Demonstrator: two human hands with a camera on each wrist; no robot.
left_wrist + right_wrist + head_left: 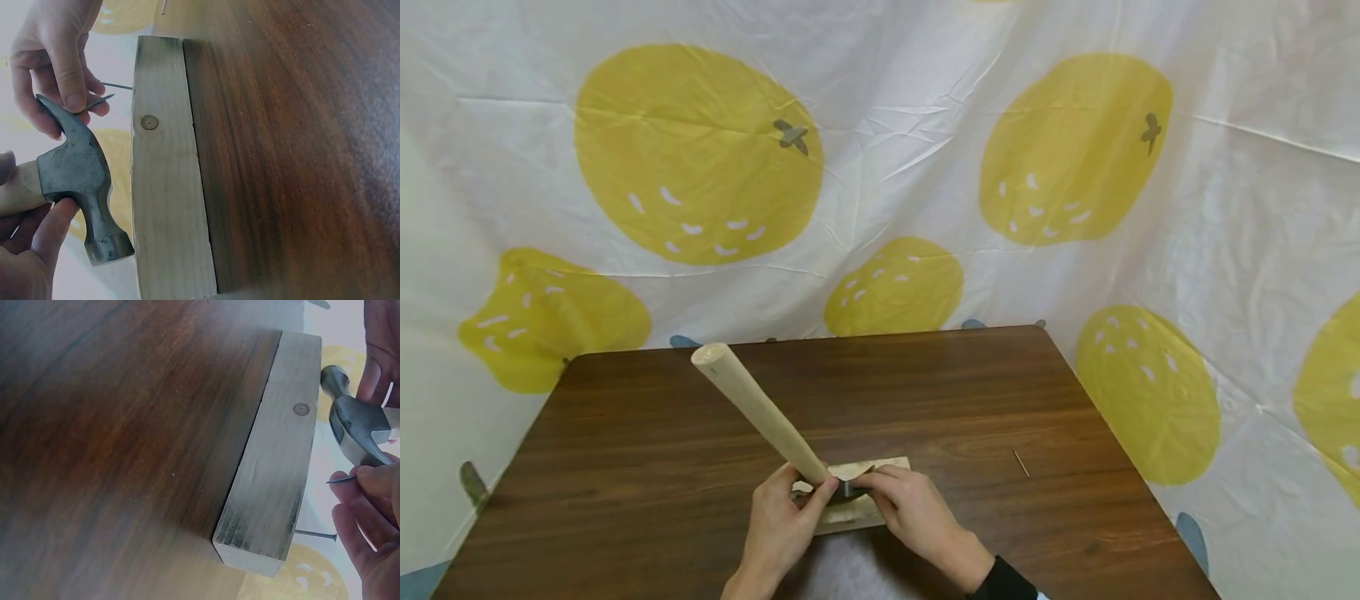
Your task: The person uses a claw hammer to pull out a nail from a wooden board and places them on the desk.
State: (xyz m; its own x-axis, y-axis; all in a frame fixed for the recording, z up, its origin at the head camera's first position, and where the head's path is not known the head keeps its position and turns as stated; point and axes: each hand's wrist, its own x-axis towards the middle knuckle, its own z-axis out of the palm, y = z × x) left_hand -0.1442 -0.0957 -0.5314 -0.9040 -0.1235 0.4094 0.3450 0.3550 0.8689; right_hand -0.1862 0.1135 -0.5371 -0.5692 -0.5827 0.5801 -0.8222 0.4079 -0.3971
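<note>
While holding hammer (pixel 763 414) over wood block (pixel 169 175) with left hand (pixel 778 521) | gripped near head (pixel 75 165), likely for control | pinching apparent nail (pixel 340 480) in right hand (pixel 910 504) beside claw (pixel 57 115), near upright nail (pixel 315 534) in block

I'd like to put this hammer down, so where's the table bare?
Bare table: left of the left grip, to the left edge; and beyond the wooden block, between the hammer handle and loose nail. Crowded: around the block, with hammerhead and the right grip.
</note>
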